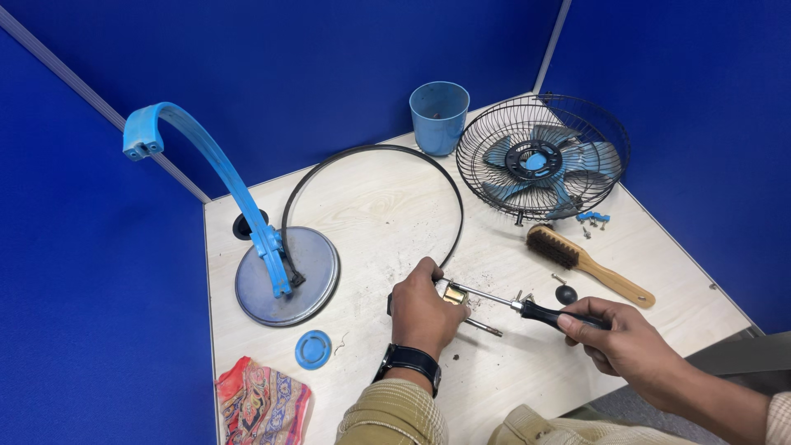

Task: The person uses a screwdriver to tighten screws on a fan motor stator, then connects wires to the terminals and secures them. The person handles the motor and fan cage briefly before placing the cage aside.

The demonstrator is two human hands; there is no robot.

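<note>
My left hand (423, 309), with a black watch on the wrist, is closed over a small metal fan motor (452, 293) on the light wooden table (379, 206); a thin shaft sticks out below it. My right hand (622, 334) grips the black handle of a screwdriver (527, 308), whose metal shank points left with its tip at the motor. Most of the motor is hidden under my left palm.
A black wire fan cage with blue blades (540, 156) lies at the back right beside a blue cup (438, 115). A wooden brush (585, 264), loose screws (593, 219), a black ring (375, 189), a round base with blue curved stand (284, 276), a blue cap (313, 348) and patterned cloth (262, 404) lie around.
</note>
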